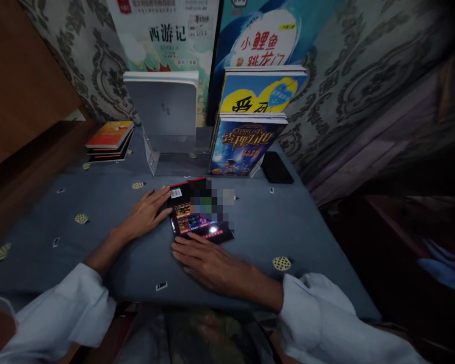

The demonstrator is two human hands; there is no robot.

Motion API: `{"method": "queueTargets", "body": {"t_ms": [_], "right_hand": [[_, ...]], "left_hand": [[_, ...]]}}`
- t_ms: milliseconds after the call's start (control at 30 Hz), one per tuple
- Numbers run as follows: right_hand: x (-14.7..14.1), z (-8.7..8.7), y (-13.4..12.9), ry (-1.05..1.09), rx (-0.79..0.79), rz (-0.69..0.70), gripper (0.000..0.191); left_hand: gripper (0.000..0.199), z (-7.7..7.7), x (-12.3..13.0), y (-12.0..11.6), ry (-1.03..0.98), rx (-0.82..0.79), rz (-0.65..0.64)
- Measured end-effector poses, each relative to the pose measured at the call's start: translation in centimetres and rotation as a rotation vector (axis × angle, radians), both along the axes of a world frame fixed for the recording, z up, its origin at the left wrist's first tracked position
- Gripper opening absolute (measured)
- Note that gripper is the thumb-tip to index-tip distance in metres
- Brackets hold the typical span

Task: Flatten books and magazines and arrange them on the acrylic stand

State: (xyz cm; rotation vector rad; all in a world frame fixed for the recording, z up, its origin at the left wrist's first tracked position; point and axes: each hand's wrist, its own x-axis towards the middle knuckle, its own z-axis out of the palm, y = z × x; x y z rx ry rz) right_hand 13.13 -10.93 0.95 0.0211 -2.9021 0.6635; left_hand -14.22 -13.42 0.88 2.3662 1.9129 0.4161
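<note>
A dark book (182,225) with a barcode, small coloured pictures and a red edge lies flat on the table, part of it blurred out by pixel blocks. At its left edge rests my left hand (147,212), fingers stretched out and touching the cover. My right hand (207,260) lies flat along the near edge, its fingertips on the book's lower left corner. Neither hand is wrapped round anything.
Behind the book, a clear stand (174,162) holds upright books, including a blue one (242,146). Further left is a small book stack (108,144). A black phone-like slab (276,168) lies right of the stand. The patterned grey tablecloth (109,202) ends at a right edge.
</note>
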Motion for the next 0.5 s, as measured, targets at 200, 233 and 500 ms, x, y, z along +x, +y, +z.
{"method": "queueTargets", "body": {"t_ms": [200, 233, 500], "right_hand": [[0.1, 0.1, 0.0, 0.008, -0.018, -0.001, 0.043], [0.1, 0.1, 0.0, 0.011, -0.018, 0.001, 0.043], [0.4, 0.9, 0.0, 0.008, -0.037, -0.004, 0.044]], "left_hand": [[0.079, -0.1, 0.5, 0.2, 0.145, -0.067, -0.061], [0.082, -0.2, 0.5, 0.4, 0.164, -0.072, -0.069], [0.092, -0.1, 1.6, 3.4, 0.170, -0.110, -0.161]]}}
